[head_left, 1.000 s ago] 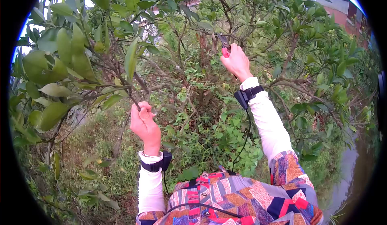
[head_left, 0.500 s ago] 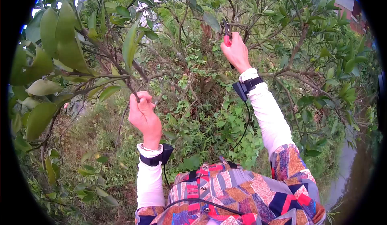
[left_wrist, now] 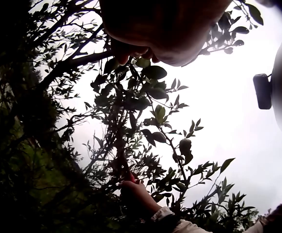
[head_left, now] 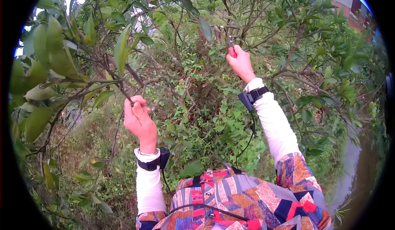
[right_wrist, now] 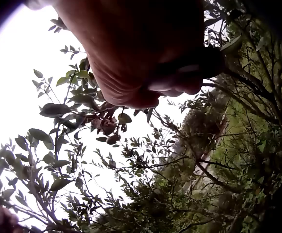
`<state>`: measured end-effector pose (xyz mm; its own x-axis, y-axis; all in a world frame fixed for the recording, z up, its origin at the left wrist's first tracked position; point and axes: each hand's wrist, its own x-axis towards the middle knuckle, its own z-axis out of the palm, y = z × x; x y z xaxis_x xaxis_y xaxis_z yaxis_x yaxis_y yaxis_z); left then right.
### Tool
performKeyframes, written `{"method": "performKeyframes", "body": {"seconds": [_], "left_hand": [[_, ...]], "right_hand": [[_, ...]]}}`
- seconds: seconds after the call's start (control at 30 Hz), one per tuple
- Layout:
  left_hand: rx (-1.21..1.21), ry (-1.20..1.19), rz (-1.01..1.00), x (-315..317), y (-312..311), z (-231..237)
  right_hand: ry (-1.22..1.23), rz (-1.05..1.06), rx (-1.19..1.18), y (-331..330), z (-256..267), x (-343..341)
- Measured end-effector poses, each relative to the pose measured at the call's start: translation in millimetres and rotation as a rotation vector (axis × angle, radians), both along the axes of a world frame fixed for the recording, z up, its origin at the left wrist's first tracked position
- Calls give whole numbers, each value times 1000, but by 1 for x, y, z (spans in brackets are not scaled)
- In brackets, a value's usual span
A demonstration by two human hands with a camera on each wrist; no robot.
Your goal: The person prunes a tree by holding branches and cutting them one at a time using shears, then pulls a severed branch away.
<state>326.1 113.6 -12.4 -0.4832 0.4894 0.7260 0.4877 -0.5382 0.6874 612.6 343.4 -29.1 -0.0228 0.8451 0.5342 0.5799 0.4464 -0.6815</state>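
Note:
In the head view my left hand (head_left: 140,123) pinches a thin woody branch (head_left: 126,95) of the leafy tree at left, with thumb and fingertips curled round it. My right hand (head_left: 242,67), farther forward on the right, grips red-handled pruning shears (head_left: 232,52). Their dark blades point up among the twigs, right by a twig with a small pale tip (head_left: 221,27). The left wrist view has the left hand (left_wrist: 160,29) dark across the top and the red handle (left_wrist: 132,178) in the right hand lower down. In the right wrist view the right hand (right_wrist: 136,53) hides most of the shears.
Large green leaves (head_left: 57,49) crowd the left side. Another forked limb (head_left: 304,72) spreads to the right of the right arm. Low weeds (head_left: 222,127) cover the ground below. A grey path (head_left: 347,176) runs at the right edge, and a building (head_left: 347,5) stands behind.
My left hand and its branch have shifted slightly left in the head view. The shears have tilted more upright, then leaned slightly left, still in my right hand; the pale twig tip now shows.

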Motion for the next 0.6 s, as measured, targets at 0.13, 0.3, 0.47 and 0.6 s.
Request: {"method": "performKeyframes", "body": {"seconds": [0.13, 0.3, 0.47, 0.6], "left_hand": [[-6, 24, 34, -1, 1, 2], [18, 38, 18, -5, 0, 2], [11, 27, 3, -6, -8, -5], [31, 32, 26, -3, -11, -6]], "right_hand": [[123, 250, -232, -12, -26, 4], [320, 380, -317, -26, -17, 7], [754, 643, -450, -18, 28, 30], [874, 759, -591, -10, 50, 50]]}}
